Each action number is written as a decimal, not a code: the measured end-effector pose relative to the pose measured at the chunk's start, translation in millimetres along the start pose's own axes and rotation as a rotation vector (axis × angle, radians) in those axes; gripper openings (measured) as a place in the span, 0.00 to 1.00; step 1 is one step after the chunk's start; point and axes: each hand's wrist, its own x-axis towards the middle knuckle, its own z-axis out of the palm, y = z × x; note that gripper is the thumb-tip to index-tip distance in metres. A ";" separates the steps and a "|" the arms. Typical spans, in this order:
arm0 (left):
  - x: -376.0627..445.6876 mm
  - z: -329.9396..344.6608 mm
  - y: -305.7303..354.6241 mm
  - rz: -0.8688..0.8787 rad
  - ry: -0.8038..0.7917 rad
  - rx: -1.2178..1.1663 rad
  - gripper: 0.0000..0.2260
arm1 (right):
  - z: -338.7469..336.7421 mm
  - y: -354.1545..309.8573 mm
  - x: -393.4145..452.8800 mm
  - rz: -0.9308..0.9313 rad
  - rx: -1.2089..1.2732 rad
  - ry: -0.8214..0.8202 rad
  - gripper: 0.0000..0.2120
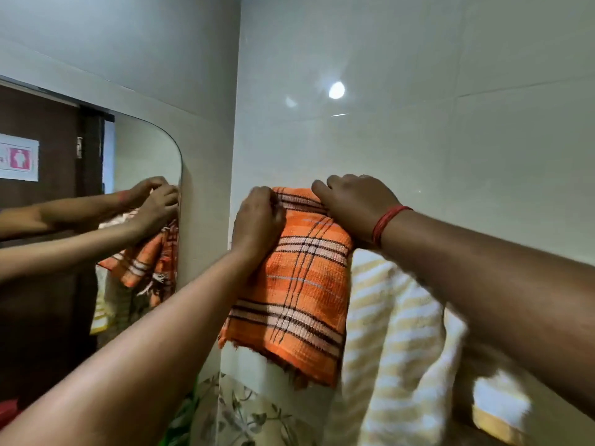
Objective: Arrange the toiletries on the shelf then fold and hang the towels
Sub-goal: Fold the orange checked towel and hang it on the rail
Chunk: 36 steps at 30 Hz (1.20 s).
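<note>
A folded orange plaid towel point(299, 284) hangs against the white tiled wall, draped over a support that it hides. My left hand point(257, 220) grips its top left edge with curled fingers. My right hand point(354, 201), with a red thread band on the wrist, lies over the towel's top right, fingers bent onto the fold. To the right hangs a cream and yellow striped towel point(392, 333), partly under my right forearm. No toiletries or shelf show.
A mirror point(141, 149) on the left wall reflects my hands and both towels. Floral patterned tiles point(238, 413) run below the orange towel. A red object point(8, 412) peeks in at the lower left edge. The room corner point(236, 123) stands just left of the towel.
</note>
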 end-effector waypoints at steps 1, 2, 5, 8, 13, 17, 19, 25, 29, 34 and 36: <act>-1.7 1.4 1.0 -0.014 -0.066 -0.035 0.08 | 2.6 4.0 -1.4 -0.010 -0.017 0.036 0.24; -2.7 1.1 0.2 -0.037 -0.152 -0.053 0.11 | 3.2 7.5 -3.4 -0.027 -0.024 0.063 0.20; -5.2 -11.8 -0.1 0.015 -0.351 -0.048 0.18 | 8.8 10.0 -9.1 -0.109 -0.057 0.130 0.14; -12.2 -23.2 4.0 0.115 -0.503 0.035 0.22 | 10.1 -0.4 -9.0 -0.238 -0.166 0.201 0.04; -19.4 -22.4 5.6 0.049 -0.624 0.080 0.24 | -19.6 -12.7 10.1 -0.308 -0.128 -0.460 0.06; -10.7 -20.5 14.0 0.004 -0.690 0.169 0.24 | -26.5 -17.4 35.7 -0.080 0.344 -0.542 0.09; -6.1 -20.0 13.7 -0.011 -0.730 0.167 0.19 | -23.9 -27.7 40.6 0.027 0.647 -0.582 0.19; -8.3 -22.7 11.7 0.098 -0.760 0.281 0.24 | 13.6 -36.4 33.1 0.018 1.115 -0.975 0.33; -9.6 -19.7 13.3 0.059 -0.720 0.266 0.15 | 30.7 -33.8 34.6 0.132 1.293 -1.229 0.42; -17.5 -17.4 8.9 0.020 -0.613 0.118 0.19 | 10.9 -42.1 30.7 0.100 1.023 -0.931 0.38; -26.7 -18.4 6.2 0.100 -0.408 0.105 0.17 | -9.7 -43.9 20.9 0.022 0.751 -0.788 0.41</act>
